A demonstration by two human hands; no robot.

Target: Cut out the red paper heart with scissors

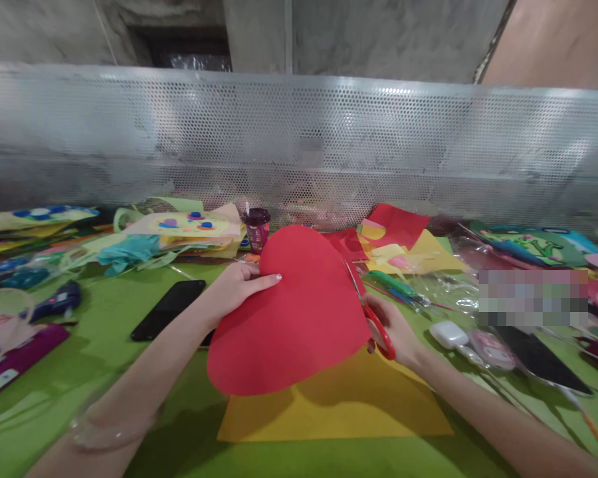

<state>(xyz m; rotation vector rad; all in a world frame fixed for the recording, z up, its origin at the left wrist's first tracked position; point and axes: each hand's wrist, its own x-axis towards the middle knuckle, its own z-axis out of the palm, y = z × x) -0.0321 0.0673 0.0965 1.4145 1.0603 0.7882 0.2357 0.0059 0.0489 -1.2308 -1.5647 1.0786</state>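
Note:
A large red sheet (292,318) with a rounded outline is held up in front of me, tilted. My left hand (244,285) pinches its left edge, thumb on the front and fingers behind. At the sheet's right edge, my right hand (386,328) grips red-handled scissors (379,330). The scissor blades lie along that edge, with a narrow red strip just outside them. Below the red sheet, a yellow sheet (339,411) lies flat on the green tabletop (179,425). The fingers of my right hand are partly hidden behind the handles and the paper.
A black phone (169,310) lies to the left, a second phone (538,358) to the right. Behind are a purple lidded cup (257,229), paper piles (189,226), a green-handled tool (389,283) and clear plastic wrap (453,289). A perforated metal panel (299,133) bounds the back.

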